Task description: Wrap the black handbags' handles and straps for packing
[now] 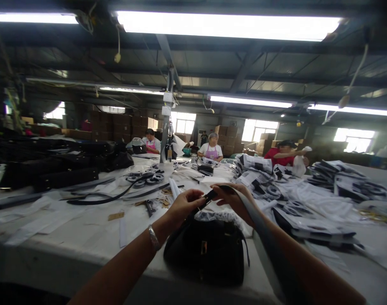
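Black strap (263,235) bridges your two hands above the bag (211,256)

Your left hand (184,206) and right hand (236,195) nearly meet, each with its fingers clamped on the strap. Its short, dark stretch between your fingertips slants from lower left to upper right, with a metal fitting (207,201) on it. From your right hand the grey length doubles back along that forearm, toward you and off the lower edge.

Just below lies the black bag, upright on the desk (88,233) near its front edge. Your left hand sits lower, so it looks the nearer of the two to the bag's top. Whether the strap joins the bag, you cannot tell from here.

Clear plastic (217,217) bunches at the bag's top; what lies deeper is hidden. Right of you, black pieces in white wrapping (317,226) spread across the desk. Brown cartons (103,129) stand stacked at the back, their contents out of sight.
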Motion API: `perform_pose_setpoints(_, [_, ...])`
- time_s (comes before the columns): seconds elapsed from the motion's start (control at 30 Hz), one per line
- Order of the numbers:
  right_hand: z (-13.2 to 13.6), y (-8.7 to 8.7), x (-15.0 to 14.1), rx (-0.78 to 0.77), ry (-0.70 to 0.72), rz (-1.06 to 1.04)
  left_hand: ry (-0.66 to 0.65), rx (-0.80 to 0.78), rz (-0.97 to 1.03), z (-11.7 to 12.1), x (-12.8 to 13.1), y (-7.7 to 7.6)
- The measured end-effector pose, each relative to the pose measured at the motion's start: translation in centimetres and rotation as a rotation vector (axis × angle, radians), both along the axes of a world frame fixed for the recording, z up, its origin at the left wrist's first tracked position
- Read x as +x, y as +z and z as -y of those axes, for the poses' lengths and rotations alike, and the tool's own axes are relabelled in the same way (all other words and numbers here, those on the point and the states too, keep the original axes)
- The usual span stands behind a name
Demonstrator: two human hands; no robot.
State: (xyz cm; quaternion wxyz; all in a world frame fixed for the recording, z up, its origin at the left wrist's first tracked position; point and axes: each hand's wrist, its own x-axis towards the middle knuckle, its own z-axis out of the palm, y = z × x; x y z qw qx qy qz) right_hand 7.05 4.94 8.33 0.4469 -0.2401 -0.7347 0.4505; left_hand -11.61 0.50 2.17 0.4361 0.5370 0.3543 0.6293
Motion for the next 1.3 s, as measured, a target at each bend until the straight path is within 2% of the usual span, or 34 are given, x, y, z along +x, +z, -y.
perform_pose_setpoints(0.3, [0.1,0.2,0.2,0.070,-0.056,0.032,0.005,-0.089,-0.029,-0.1,-0.4,0.6])
perform_pose_setpoints(0.37, [0.7,0.1,0.2,0.215,-0.075,0.113,0.033,-0.092,-0.040,-0.1,-0.2,0.7])
perform_pose_setpoints(0.5, [2.2,-0.4,-0.2,0.643,-0.058,0.404,0.098,-0.069,-0.068,-0.3,0.5,0.8])
perform_pose_setpoints(0.6, [2.4,0.1,-0.6,0.749,-0.065,0.474,0.103,-0.036,-0.079,-0.2,0.4,1.0])
perform_pose_setpoints(0.67, [1.9,1.4,-0.8,0.698,-0.076,0.413,0.081,-0.012,-0.080,0.1,0.0,1.2])
perform_pose_setpoints(0.7, [1.5,2.2,-0.8,0.623,-0.071,0.368,0.070,-0.003,-0.081,0.4,-0.3,1.3])
perform_pose_setpoints(0.87, [0.0,6.9,-1.2,-0.038,0.130,0.151,0.008,0.128,-0.187,1.6,-1.6,0.6])
perform_pose_setpoints(0.93, [-0.2,8.5,-1.5,-0.160,0.156,0.054,0.073,0.210,-0.208,1.6,-1.9,-0.1])
perform_pose_setpoints(1.07, [0.0,11.0,-1.5,-0.190,0.213,-0.071,0.200,0.228,-0.154,1.2,-2.1,-0.8])
perform_pose_setpoints(1.2, [0.2,12.5,-0.7,-0.056,0.329,-0.057,0.207,0.202,-0.115,1.1,-2.4,-0.8])
perform_pose_setpoints(1.3, [0.0,12.9,0.0,0.011,0.329,-0.080,0.229,0.201,-0.093,1.1,-2.3,-1.1])
